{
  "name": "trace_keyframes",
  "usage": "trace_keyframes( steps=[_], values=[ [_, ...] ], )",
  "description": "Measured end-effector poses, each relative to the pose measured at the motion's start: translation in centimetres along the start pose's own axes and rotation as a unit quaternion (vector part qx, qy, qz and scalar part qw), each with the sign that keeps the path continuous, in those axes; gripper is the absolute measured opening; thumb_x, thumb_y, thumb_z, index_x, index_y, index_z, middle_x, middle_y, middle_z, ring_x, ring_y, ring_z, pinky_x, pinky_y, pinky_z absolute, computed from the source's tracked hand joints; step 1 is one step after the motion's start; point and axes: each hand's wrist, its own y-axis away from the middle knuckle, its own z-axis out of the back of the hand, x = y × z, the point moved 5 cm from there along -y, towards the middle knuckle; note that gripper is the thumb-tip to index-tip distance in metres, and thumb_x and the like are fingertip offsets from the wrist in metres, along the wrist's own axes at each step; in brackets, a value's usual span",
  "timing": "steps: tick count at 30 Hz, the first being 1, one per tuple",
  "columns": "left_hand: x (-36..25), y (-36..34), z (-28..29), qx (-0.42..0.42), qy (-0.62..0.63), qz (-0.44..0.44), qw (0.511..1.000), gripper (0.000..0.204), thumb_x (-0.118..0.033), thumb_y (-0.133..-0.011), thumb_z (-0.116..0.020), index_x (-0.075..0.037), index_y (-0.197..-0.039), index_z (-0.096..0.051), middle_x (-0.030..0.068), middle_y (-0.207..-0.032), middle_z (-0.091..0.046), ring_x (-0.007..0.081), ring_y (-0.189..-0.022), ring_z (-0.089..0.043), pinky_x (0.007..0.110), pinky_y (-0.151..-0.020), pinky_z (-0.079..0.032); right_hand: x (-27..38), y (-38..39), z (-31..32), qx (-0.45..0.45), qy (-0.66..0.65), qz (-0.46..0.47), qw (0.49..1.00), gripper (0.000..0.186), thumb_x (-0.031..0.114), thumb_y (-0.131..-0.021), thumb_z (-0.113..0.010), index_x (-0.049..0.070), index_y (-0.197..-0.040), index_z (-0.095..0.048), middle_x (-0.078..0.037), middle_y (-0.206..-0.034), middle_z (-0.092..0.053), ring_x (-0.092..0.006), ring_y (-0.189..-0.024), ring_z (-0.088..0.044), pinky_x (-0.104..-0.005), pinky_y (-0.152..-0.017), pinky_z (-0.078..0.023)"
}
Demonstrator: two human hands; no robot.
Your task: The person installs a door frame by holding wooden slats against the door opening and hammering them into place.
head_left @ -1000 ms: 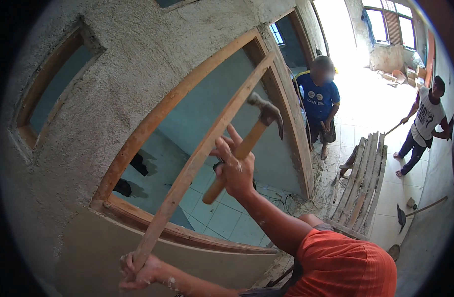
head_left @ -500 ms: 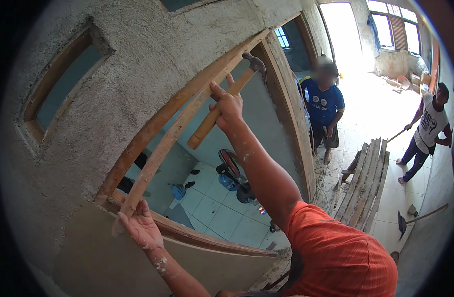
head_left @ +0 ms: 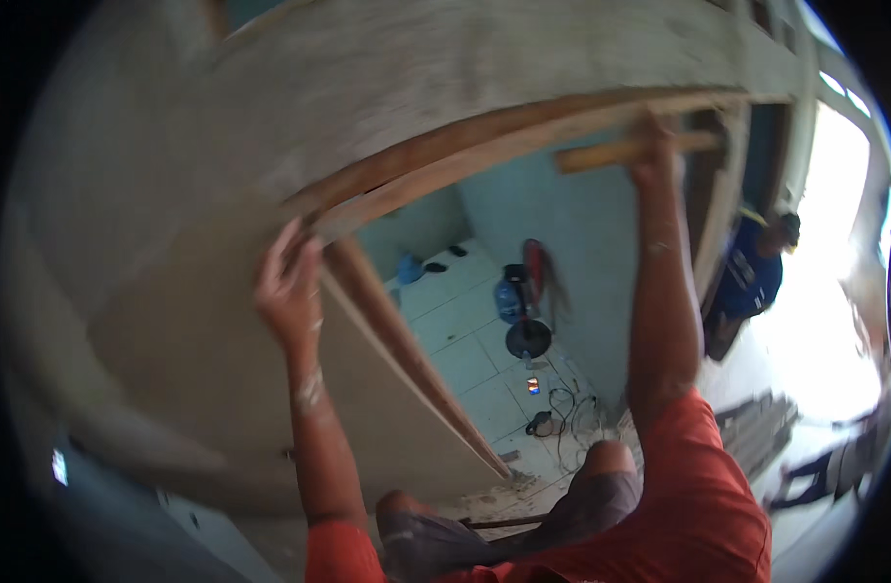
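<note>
A long wooden strip (head_left: 484, 155) lies along the underside of the top beam (head_left: 436, 136) of a door frame. My left hand (head_left: 292, 291) is raised at the strip's left end, its bent fingers and thumb closed about that end; motion blurs the fingertips. At the strip's right end is my right hand (head_left: 656, 155), also blurred, closed around a hammer with a wooden handle (head_left: 596, 157). The hammer's head cannot be made out. Whether the right fingers also press the strip is unclear.
Through the doorway a fan (head_left: 535, 267), a blue water jug (head_left: 509, 301) and cables (head_left: 562, 408) stand or lie on the tiled floor. A person in a blue shirt (head_left: 752, 272) is at right, near stacked planks (head_left: 756, 428). Another person (head_left: 844, 462) stands farther right.
The view has swung round. The strip, apart from the top beam along much of its length earlier, now lies close along it. My left fingers have bent from an open palm.
</note>
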Motion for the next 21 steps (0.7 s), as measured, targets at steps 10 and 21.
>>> trace_keyframes(
  steps=[10, 21],
  values=[
    [-1.4, -2.0, 0.6, -0.058, -0.218, -0.337, 0.914, 0.042, -0.006, -0.079, -0.085, -0.011, -0.118, -0.074, 0.0031, -0.099, -0.07, 0.0198, -0.089, -0.066, 0.035, -0.076, -0.053, 1.0, -0.7, -1.9, 0.044, 0.036, 0.023, 0.998, 0.067, 0.003, -0.099, -0.062, 0.015, -0.156, -0.028, -0.011, -0.123, -0.06, -0.0197, -0.096, -0.059, -0.0286, -0.07, -0.053],
    [-0.4, -4.0, 2.7, -0.024, -0.225, -0.319, 0.92, 0.035, -0.004, -0.081, -0.082, -0.006, -0.114, -0.07, 0.0064, -0.097, -0.071, 0.0235, -0.088, -0.066, 0.037, -0.078, -0.053, -0.6, -0.8, -1.9, 0.05, 0.031, -0.005, 0.998, 0.075, 0.003, -0.101, -0.059, 0.016, -0.16, -0.016, -0.012, -0.128, -0.057, -0.0215, -0.101, -0.059, -0.0293, -0.071, -0.056]
  ],
)
